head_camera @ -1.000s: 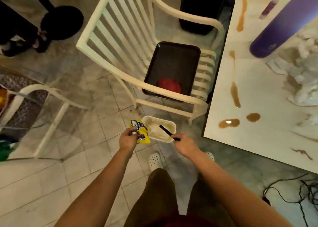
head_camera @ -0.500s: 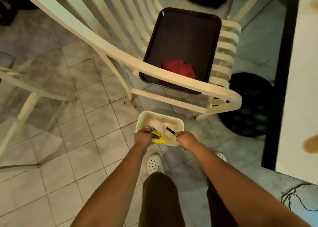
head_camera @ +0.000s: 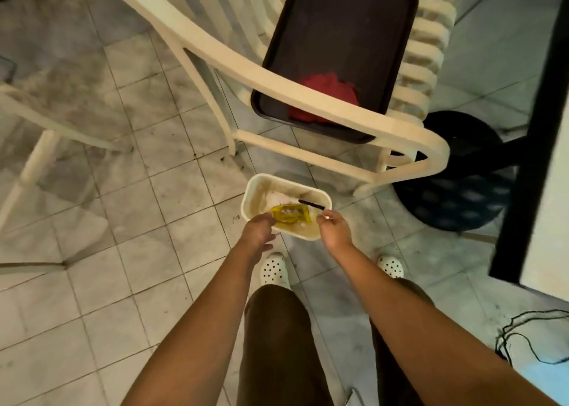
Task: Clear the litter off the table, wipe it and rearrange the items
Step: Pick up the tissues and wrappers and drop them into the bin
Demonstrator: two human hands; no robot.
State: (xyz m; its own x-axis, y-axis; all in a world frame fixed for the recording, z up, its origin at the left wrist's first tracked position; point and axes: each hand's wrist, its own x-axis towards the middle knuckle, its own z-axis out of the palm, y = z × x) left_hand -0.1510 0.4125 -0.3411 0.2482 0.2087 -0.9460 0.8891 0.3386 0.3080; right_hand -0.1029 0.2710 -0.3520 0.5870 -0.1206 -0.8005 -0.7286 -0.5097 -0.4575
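Over tiled floor, hands (head_camera: pixel 258 230) (head_camera: pixel 335 229) holding container (head_camera: pixel 261 190)

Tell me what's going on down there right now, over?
Left hand at the container rim by the yellow wrapper. Right hand pinching the black stick. Chair just ahead.

I see a cream rectangular container (head_camera: pixel 284 206), open and held level above the floor tiles, holding crumpled white tissue, a yellow snack wrapper (head_camera: pixel 289 214) and a black stick (head_camera: pixel 311 204) across its right rim.
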